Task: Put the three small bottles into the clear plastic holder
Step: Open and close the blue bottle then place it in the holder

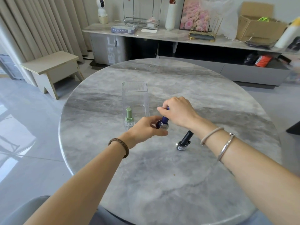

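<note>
Marble table [162, 184] mid-centre: green bottle [129, 115] sits in holder [135, 95]; left hand [144, 129] and right hand [177, 111] both grip blue bottle [164, 121], next lifted over rim; black bottle [185, 140] waits.

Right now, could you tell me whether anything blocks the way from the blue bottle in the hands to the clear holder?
Nothing visible does. The blue bottle sits right beside the clear holder, whose top is open; only the green bottle is inside.
</note>
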### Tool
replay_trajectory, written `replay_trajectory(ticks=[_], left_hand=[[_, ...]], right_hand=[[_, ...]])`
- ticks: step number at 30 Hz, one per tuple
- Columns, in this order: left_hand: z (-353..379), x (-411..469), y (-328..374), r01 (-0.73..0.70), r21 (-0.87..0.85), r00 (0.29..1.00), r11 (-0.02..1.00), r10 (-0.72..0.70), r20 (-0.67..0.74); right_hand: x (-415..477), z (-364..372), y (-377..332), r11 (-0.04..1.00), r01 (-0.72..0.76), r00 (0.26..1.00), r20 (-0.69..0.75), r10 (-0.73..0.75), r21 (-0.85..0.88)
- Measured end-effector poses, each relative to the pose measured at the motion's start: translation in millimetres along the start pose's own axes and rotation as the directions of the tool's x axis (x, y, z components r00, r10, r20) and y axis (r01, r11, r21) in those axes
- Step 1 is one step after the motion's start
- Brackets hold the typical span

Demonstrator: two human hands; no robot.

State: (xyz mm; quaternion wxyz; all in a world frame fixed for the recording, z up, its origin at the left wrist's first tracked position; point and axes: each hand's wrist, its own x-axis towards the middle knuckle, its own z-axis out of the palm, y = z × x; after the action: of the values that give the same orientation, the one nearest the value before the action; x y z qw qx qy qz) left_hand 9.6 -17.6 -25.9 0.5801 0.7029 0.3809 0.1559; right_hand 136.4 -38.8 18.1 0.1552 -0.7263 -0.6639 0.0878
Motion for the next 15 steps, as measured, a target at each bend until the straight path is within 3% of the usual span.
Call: replay_trajectory(ticks=[5, 11, 15], left_hand=[[-7.2, -2.3, 4.7, 0.022, -0.117, 0.995, 0.993, -0.01, 0.101], [6.4, 1.5, 5.8, -0.068, -0.074, 0.993, 0.995, 0.06, -0.102], [9.4, 5.0, 2.8, -0.048, 0.026, 0.985, 0.999, 0.052, -0.167]], right_hand=[[-5.1, -6.5, 0.8, 0.994, 0.099, 0.992, 0.075, -0.102, 0.035], [-3.3, 0.5, -1.6, 0.999, 0.049, 0.996, -0.067, -0.05, -0.015], [-3.5, 2.8, 0.0, 0.998, 0.026, 0.993, -0.118, -0.019, 0.058]])
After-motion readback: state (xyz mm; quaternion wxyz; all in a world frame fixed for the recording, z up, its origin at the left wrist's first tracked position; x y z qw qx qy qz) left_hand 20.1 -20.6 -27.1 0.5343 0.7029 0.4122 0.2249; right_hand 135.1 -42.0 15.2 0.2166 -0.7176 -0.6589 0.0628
